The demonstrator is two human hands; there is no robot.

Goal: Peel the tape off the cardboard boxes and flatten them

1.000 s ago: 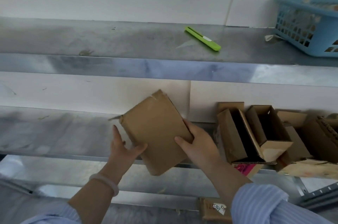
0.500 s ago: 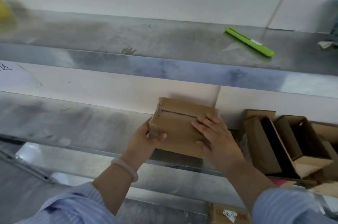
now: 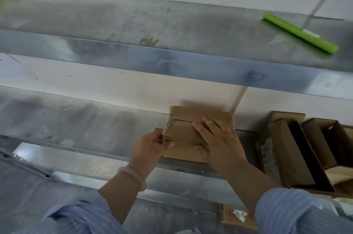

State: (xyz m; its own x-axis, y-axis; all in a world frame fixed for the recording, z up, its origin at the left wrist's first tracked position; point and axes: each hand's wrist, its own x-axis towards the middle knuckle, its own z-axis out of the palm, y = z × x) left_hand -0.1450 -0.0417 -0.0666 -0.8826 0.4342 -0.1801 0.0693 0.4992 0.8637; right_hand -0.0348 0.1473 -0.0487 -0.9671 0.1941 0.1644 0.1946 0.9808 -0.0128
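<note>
Item: one closed cardboard box (image 3: pixel 182 136), lying on the lower metal shelf (image 3: pixel 86 124) against the wall. Our right hand (image 3: pixel 219 142) presses flat on its top, fingers straight. Our left hand (image 3: pixel 150 145) pinches its taped left end. Open boxes (image 3: pixel 298 153) stand just to the right. A green cutter (image 3: pixel 299 33) lies on the upper shelf (image 3: pixel 172 23).

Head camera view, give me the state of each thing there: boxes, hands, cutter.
taped box, closed, lying on the middle shelf, tape on its left end.
left hand, pinches the taped box's left end.
right hand, flat, presses on the taped box.
open boxes, flaps up, unflattened.
green cutter, lying untouched on the upper shelf.
</note>
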